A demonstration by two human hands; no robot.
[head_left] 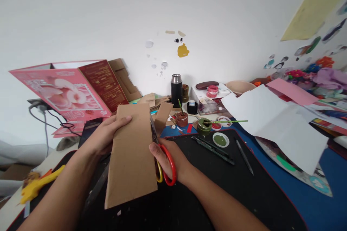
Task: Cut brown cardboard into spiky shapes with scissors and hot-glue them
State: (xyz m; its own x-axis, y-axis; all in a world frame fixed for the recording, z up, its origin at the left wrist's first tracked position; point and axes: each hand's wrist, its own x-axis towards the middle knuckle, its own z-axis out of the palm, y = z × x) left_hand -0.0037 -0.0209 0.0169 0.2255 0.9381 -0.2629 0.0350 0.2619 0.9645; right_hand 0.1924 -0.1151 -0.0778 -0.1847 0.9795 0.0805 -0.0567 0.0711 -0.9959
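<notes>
Left hand [115, 130]: grip closed on the left edge of the cardboard piece [132, 155], thumb flat on the near face
Right hand [172, 157]: grip closed round the handles of the scissors [170, 175], thumb toward the cardboard
Cardboard piece: raised, tilted, in front of the black mat [195, 195], between the two hands
Scissors: red and yellow handles, blades along the cardboard's right edge; how far the blades part, I cannot tell
Cardboard strip [164, 115]: just beyond the blades, slanting away; whether it is joined to the piece, I cannot tell
Brown-red jar [181, 120]: behind the mat, brush [179, 105] standing in it
Green jar [204, 126]: to its right, a second brush [233, 121] reaching out sideways
Green paint dish [221, 140]: on the mat's far edge, near a dark pen [244, 157]
Black flask [176, 93]: near the wall [130, 18]
Pink box [73, 94]: far left
White paper [279, 122]: right side
</notes>
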